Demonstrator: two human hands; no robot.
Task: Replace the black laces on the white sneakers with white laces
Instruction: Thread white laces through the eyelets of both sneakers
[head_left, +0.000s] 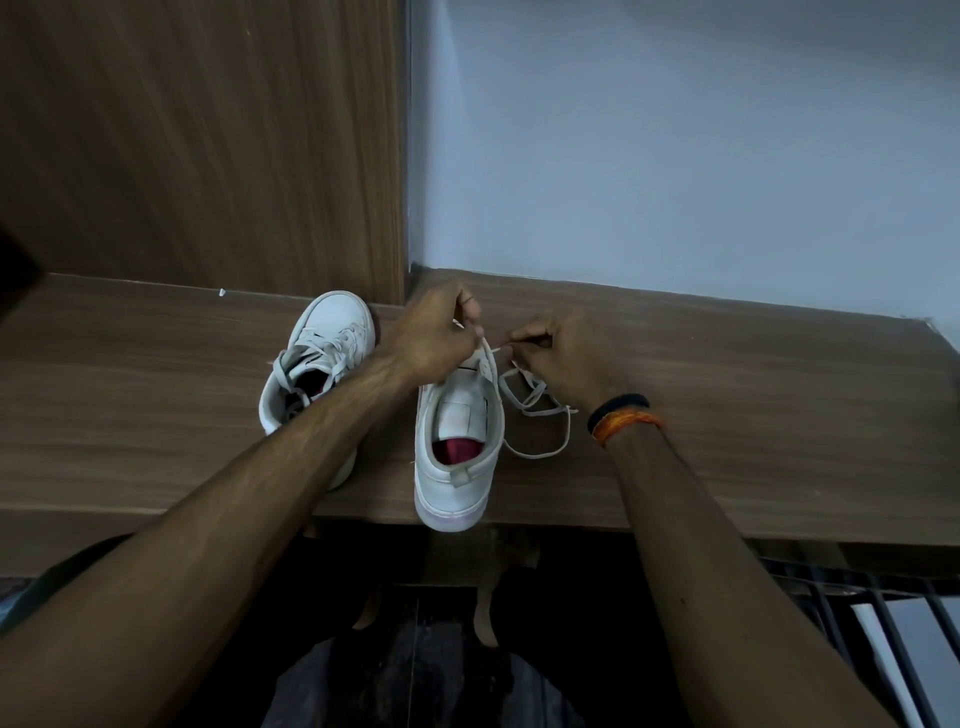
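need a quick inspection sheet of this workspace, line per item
surface: brown wooden shelf, front edge near the person
job's things: left sneaker already laced white; right sneaker with heel over the edge; white lace trailing loose beside it
clutter: nothing seen
grippers: left hand grips the right sneaker's front; right hand pinches the lace end
cables: nothing seen
surroundings: wooden panel, pale wall, metal grille at lower right

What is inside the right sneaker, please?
Inside the right sneaker a red-pink lining and the white tongue show. The toe end is covered by the left hand.
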